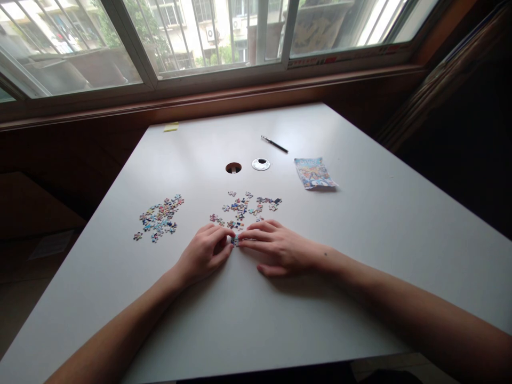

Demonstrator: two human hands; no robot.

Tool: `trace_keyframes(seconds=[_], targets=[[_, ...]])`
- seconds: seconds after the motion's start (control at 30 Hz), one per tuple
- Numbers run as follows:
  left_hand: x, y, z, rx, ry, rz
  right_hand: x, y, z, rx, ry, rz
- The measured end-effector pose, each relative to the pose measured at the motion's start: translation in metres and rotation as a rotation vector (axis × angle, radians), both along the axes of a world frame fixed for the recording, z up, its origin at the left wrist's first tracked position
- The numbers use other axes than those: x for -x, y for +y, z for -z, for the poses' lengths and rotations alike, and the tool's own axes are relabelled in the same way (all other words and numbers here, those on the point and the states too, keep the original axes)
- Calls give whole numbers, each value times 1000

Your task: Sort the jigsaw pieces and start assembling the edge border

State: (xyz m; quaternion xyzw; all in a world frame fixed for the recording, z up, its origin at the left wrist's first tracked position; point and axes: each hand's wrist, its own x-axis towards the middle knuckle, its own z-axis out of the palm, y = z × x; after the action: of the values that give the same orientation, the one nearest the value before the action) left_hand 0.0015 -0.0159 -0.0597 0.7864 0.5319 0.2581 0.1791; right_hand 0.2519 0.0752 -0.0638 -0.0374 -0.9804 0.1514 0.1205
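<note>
Small joined jigsaw puzzle pieces (235,241) lie on the white table between my hands, partly covered by fingertips. My left hand (206,252) is closed in a pinch, with its thumb and index finger at the left side of these pieces. From the right, my right hand (282,248) reaches in with fingers stretched out and thumb apart. Its fingertips touch the right edge of the same pieces. Just beyond my hands is a loose group of puzzle pieces (240,207), some linked in clumps. Another pile of puzzle pieces (160,217) sits to the left.
A crumpled printed packet (315,173) lies on the table (248,330) to the right, with a pen (274,144) farther back. The tabletop has a round hole (233,168) beside a metallic disc (261,165). A yellow slip (171,127) is near the far edge, below the windows.
</note>
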Motion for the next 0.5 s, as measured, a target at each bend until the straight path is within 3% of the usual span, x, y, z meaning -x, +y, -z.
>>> trace_keyframes(seconds=[0.37,0.5], targets=[[1,0,0,2,9,11,-1,4,1,87,97,-17],[1,-1,0,7,14,12,0,5,4,160,271,103]])
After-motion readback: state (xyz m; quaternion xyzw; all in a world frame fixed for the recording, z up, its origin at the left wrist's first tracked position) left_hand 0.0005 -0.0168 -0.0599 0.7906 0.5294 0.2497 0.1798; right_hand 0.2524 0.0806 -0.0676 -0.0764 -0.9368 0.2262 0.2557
